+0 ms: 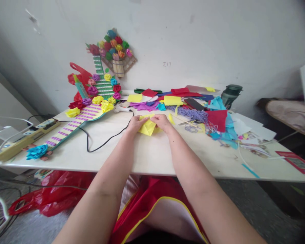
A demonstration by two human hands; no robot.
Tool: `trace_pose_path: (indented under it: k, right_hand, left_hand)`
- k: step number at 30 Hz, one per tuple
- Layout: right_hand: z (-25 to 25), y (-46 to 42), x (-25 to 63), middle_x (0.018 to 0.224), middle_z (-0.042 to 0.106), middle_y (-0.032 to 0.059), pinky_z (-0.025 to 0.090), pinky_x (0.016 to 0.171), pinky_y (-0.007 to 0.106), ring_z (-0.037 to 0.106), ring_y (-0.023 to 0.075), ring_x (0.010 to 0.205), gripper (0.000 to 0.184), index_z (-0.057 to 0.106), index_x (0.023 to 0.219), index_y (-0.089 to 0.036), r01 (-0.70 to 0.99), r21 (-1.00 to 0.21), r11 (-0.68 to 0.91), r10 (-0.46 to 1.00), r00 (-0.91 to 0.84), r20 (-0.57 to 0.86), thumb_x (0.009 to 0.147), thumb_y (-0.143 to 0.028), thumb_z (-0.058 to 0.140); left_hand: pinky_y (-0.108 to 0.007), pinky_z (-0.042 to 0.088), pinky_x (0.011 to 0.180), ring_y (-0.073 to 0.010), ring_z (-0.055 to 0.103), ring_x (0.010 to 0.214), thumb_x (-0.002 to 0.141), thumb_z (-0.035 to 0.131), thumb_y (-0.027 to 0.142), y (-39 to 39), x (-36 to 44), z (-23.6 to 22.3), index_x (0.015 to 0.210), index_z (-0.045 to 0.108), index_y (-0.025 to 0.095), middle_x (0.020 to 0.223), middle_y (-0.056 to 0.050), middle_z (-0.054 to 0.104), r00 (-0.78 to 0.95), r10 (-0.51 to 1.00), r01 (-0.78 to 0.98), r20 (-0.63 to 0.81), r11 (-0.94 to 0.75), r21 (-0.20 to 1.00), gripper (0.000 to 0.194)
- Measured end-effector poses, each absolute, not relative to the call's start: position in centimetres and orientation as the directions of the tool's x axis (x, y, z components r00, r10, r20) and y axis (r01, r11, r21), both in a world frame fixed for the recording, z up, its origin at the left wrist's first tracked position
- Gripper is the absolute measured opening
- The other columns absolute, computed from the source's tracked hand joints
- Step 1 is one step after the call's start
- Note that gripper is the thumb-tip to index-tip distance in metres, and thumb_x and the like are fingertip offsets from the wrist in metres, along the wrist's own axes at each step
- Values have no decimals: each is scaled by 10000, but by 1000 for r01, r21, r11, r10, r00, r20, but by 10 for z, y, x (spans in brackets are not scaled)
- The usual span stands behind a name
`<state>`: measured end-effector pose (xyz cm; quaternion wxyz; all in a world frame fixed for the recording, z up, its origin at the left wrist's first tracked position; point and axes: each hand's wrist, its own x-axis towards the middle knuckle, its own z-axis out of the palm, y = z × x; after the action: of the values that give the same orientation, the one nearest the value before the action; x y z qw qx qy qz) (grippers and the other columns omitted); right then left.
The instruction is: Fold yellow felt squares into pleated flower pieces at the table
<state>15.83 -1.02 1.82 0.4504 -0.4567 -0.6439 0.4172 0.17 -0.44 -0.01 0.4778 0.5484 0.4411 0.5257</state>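
A folded piece of yellow paper (147,127) lies on the white table (152,152), a little beyond its middle. My left hand (136,123) pinches the paper's left edge with curled fingers. My right hand (162,122) pinches its upper right edge the same way. Both forearms reach straight out from the near edge of the table.
Behind the hands lies a heap of coloured paper sheets (173,100). A glue gun (122,108) with a black cord (101,142) sits left of them. A paper-flower guitar model (73,123) and a power strip (22,139) are at the left; scissors (190,126) and scraps at the right.
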Motion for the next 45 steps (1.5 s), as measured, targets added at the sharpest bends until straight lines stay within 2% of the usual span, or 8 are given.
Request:
trace_pose_path:
  k: [14, 21, 25, 30, 33, 37, 41, 45]
  right_hand:
    - [15, -7, 156, 584, 578, -26, 441, 448, 203, 539, 103, 492, 131, 604, 647, -154, 202, -957, 207, 971, -161, 176, 764, -212, 603]
    - [23, -16, 160, 496, 567, -28, 405, 425, 209, 520, 102, 426, 276, 570, 643, -160, 129, -982, 139, 968, -228, 107, 826, -365, 592]
    - [26, -18, 161, 483, 576, -30, 394, 429, 200, 525, 99, 425, 248, 552, 623, -158, 172, -981, 90, 969, -241, 47, 747, -318, 694]
    - [24, -16, 158, 483, 563, -43, 365, 423, 195, 520, 95, 422, 168, 562, 627, -157, 196, -976, 91, 979, -198, 52, 755, -207, 658]
    - [22, -14, 158, 460, 540, -47, 372, 429, 200, 519, 101, 420, 182, 555, 606, -162, 210, -973, 95, 983, -175, 58, 747, -206, 661]
    - [20, -12, 159, 460, 538, -47, 382, 429, 206, 512, 105, 419, 191, 561, 615, -168, 210, -972, 102, 985, -155, 70, 720, -254, 695]
    - [21, -11, 160, 476, 542, -48, 380, 423, 204, 500, 98, 419, 201, 567, 634, -167, 203, -971, 123, 983, -159, 91, 708, -290, 708]
    - [24, -14, 159, 480, 531, -52, 383, 423, 201, 486, 92, 424, 173, 569, 639, -163, 178, -976, 122, 983, -158, 94, 708, -255, 698]
  left_hand:
    - [-213, 324, 432, -94, 455, 460, 602, 726, 459, 2, 2, -5, 598, 508, 173, 514, 29, 506, -15, 970, 183, 242, -235, 955, 359]
    - [-224, 321, 446, -100, 441, 481, 661, 669, 451, 2, -1, -3, 596, 496, 174, 525, 28, 493, -67, 961, 295, 268, -238, 925, 333]
    - [-217, 329, 450, -90, 438, 475, 655, 676, 458, 2, -1, -3, 596, 468, 178, 521, 40, 475, -58, 955, 212, 291, -273, 938, 354]
    - [-214, 367, 453, -100, 492, 477, 618, 724, 465, -2, 2, -1, 615, 493, 170, 528, 23, 527, -65, 969, 105, 239, -232, 967, 375]
    - [-226, 420, 483, -130, 559, 520, 585, 752, 496, -7, 3, 3, 645, 543, 154, 568, -8, 594, -53, 979, 13, 196, -195, 981, 405]
    - [-272, 502, 597, -201, 650, 653, 538, 791, 501, -13, 2, 8, 754, 648, 122, 666, -64, 678, 68, 989, -108, 133, -125, 986, 459]
    - [-308, 525, 647, -254, 676, 727, 515, 820, 471, -10, 0, 5, 780, 675, 106, 672, -98, 692, 119, 988, -142, 94, -76, 987, 473]
    - [-326, 535, 667, -262, 681, 740, 522, 828, 418, -4, -4, -1, 793, 678, 102, 693, -111, 698, 151, 985, -147, 88, -66, 987, 442]
